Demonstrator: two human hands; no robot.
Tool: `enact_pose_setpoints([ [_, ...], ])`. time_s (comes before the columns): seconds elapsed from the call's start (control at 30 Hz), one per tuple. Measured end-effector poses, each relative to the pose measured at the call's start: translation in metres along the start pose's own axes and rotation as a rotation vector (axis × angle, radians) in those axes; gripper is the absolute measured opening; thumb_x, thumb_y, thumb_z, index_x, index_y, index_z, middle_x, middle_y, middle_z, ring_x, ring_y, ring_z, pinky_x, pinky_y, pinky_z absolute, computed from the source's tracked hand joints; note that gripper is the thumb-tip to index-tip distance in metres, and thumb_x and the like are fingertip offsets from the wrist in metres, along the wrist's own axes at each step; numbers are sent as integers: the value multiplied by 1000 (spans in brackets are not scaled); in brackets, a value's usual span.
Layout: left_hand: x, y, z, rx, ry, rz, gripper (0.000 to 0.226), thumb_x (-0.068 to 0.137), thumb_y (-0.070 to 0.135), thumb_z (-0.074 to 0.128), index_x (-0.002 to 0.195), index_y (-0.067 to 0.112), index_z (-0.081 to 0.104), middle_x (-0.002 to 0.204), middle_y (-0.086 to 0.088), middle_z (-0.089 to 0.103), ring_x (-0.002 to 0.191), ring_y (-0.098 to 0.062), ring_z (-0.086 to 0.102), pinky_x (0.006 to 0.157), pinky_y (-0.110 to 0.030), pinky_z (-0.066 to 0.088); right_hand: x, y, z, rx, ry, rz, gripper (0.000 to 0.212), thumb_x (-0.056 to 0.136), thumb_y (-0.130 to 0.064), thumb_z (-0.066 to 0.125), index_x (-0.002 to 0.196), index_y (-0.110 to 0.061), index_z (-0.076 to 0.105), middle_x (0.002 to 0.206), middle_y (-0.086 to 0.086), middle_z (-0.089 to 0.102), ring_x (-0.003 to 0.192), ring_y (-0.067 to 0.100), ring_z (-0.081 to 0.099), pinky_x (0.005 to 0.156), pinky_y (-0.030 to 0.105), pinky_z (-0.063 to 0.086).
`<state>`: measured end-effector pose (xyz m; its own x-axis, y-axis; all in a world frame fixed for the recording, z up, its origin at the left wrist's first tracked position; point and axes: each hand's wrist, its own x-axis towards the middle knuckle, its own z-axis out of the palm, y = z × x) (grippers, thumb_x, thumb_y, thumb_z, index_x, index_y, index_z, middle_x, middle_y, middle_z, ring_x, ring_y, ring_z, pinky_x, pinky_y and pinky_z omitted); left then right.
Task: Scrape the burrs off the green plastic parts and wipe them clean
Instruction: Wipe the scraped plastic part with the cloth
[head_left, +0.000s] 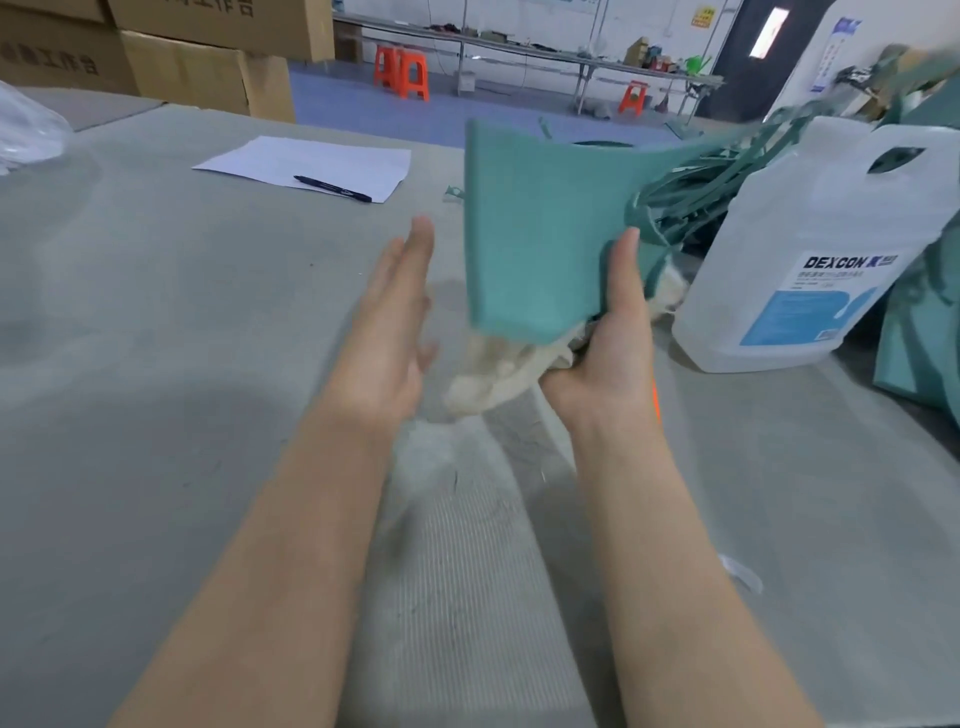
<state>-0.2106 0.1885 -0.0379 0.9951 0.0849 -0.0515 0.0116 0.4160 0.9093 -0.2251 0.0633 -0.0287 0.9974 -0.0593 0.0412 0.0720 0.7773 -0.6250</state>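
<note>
Green part up off the tabletop (156, 364)

Right hand (610, 353) grips the green plastic part (540, 234) plus, looks like, a cream rag (493, 369); left hand (387, 332) spread flat just beside it, not touching.

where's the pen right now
In the head view the pen lies upper left on the sheet of paper, on the table beyond the open left hand.

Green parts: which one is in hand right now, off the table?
The flat green panel, held up by the right hand together with a cloth. The other green pieces lie heaped beside the jug.
</note>
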Motion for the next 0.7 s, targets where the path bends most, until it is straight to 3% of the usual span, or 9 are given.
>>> enact_pose_setpoints([
  [0.07, -3, -1, 5, -363, -255, -214, 67, 90, 61, 46, 138, 14, 49, 143, -13, 49, 127, -28, 52, 108, -48, 39, 0, 7, 4, -25, 9, 57, 44, 96, -43, 51, 122, -9, 64, 118, 7, 69, 106, 23, 65, 96, 39, 52],
  [0.13, -11, -3, 13, -502, -424, -212, 56, 89, 48, 48, 119, 5, 65, 122, -15, 65, 112, -28, 63, 100, -44, 47, -1, 12, 4, -260, 73, 25, 47, 92, -38, 61, 130, -11, 58, 123, 5, 67, 113, 20, 64, 103, 42, 48],
  [0.2, -13, -6, 17, -569, -499, -171, 41, 84, 31, 50, 102, 3, 74, 107, -13, 72, 101, -27, 68, 91, -39, 54, -1, 15, -1, -520, 86, -73, 38, 88, -37, 68, 122, -22, 61, 117, -8, 70, 109, 11, 66, 103, 38, 48],
  [0.3, -11, -7, 13, -651, -474, -125, 31, 78, 22, 53, 87, 4, 77, 95, -11, 74, 88, -24, 71, 78, -34, 58, -1, 14, -2, -603, 11, -138, 14, 85, -36, 70, 98, -36, 63, 100, -22, 72, 105, 3, 66, 101, 34, 49],
  [0.43, -12, -5, 14, -546, -519, -160, 34, 76, 22, 52, 89, 3, 77, 97, -11, 74, 91, -23, 71, 83, -33, 57, 5, 5, -8, -579, 10, -214, 19, 83, -37, 69, 100, -36, 60, 103, -23, 70, 108, 2, 64, 101, 30, 49],
  [0.5, -13, -5, 17, -534, -499, -219, 31, 73, 20, 51, 80, 4, 77, 88, -8, 74, 78, -20, 71, 70, -28, 59, 7, 4, -13, -581, 44, -185, 19, 82, -40, 72, 96, -34, 59, 96, -26, 70, 104, 2, 66, 101, 32, 49],
  [0.57, -15, -8, 15, -608, -431, -276, 25, 76, 11, 51, 75, 5, 75, 83, -6, 70, 70, -16, 66, 62, -22, 56, 8, 6, -14, -546, 46, -138, 16, 85, -36, 72, 96, -30, 61, 100, -17, 73, 104, 9, 68, 99, 37, 51],
  [0.63, -13, -15, 10, -548, -325, -160, 37, 91, 2, 41, 76, 5, 74, 74, -5, 69, 61, -9, 66, 56, -16, 54, 7, 10, -11, -534, 23, -106, 14, 83, -35, 72, 93, -28, 65, 98, -12, 75, 97, 9, 70, 95, 37, 53],
  [0.7, -13, -10, 3, -472, -238, -53, 50, 99, 9, 33, 70, 7, 73, 66, -5, 68, 54, -11, 66, 49, -18, 52, 5, 11, -9, -547, -5, -84, 18, 78, -39, 71, 92, -29, 66, 95, -15, 75, 94, 6, 71, 97, 37, 52],
])
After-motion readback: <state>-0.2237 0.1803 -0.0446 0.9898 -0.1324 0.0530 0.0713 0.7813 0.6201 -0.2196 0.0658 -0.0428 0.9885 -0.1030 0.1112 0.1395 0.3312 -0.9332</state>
